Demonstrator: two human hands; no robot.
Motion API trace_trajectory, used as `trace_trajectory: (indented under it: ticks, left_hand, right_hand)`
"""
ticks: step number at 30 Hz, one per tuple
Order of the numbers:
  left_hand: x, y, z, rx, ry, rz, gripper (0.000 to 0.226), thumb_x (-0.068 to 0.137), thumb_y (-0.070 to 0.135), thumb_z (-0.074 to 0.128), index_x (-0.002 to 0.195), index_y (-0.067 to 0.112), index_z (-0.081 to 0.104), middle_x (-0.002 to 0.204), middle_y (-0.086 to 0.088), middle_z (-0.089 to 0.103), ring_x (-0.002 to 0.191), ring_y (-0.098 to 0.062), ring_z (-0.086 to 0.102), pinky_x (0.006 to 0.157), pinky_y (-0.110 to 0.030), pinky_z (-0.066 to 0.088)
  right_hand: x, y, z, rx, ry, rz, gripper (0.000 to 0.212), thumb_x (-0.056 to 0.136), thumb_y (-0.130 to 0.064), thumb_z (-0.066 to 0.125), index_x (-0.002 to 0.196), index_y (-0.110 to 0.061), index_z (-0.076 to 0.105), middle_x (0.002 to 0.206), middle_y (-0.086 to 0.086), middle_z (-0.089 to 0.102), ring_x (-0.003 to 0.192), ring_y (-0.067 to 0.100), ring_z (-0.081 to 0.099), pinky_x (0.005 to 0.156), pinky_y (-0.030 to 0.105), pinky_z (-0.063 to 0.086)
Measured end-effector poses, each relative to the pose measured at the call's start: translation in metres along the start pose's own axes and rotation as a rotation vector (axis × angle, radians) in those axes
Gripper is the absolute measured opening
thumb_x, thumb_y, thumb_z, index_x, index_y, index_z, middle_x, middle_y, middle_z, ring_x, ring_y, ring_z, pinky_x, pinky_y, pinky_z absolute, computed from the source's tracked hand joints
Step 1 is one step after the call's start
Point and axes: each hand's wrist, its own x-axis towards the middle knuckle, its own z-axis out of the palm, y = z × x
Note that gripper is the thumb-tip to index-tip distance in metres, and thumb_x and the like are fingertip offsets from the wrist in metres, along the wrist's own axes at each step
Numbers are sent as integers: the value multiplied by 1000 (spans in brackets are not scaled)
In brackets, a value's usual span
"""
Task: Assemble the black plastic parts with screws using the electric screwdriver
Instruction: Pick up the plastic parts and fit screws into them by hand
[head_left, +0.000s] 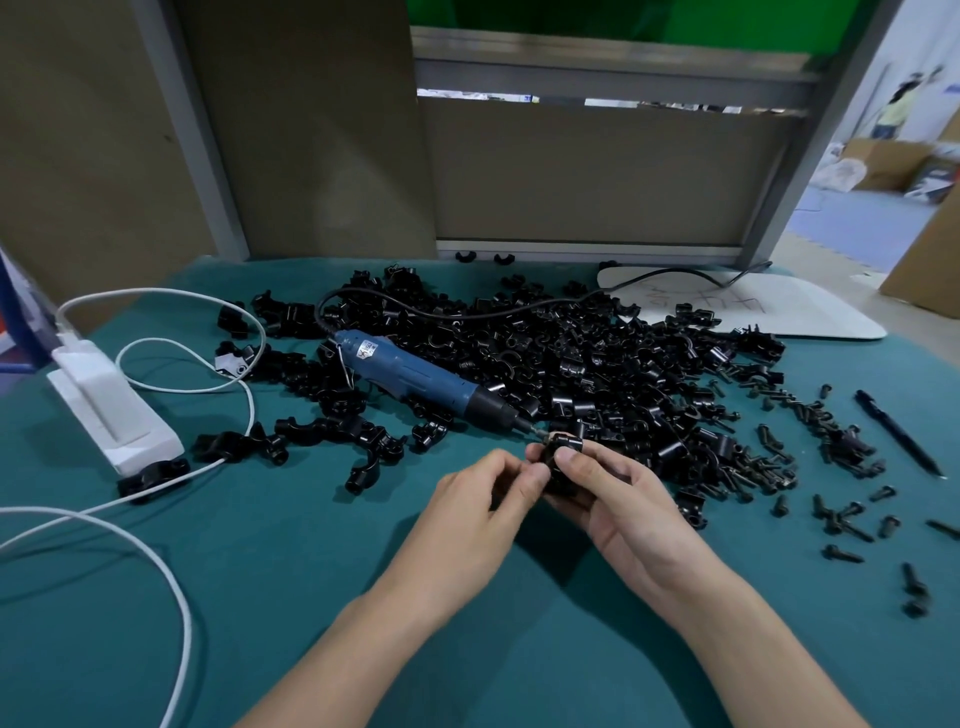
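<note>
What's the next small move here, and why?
Likely free one hand and reach for the screwdriver: it lies unheld, tip beside the black part that left hand and right hand both hold. I cannot tell whether one of the loose screws is already seated.

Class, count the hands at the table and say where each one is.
2. The left hand and the right hand meet centre-frame, both holding one black part near the screwdriver tip.
</note>
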Motion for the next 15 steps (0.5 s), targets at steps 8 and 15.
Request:
trace_trajectory:
  ticks: [8,15]
  left_hand:
    - [2,2,0,-100,-2,-1,6,95,41,64,100,40,61,98,25,68,93,2,64,77,-11,47]
    - [4,-1,-1,-42,-38,12,4,97,35,64,96,39,63,91,21,69,88,2,63,75,-15,48]
  right_hand:
    - [0,-1,0,-4,4,-2,31,83,-20,73,109,-2,75,118,20,74,109,27,73,86,29,61]
    - [0,-1,0,7,-1,-8,26,86,-17,71,106,-1,76,118,21,74,108,28,73,84,29,60]
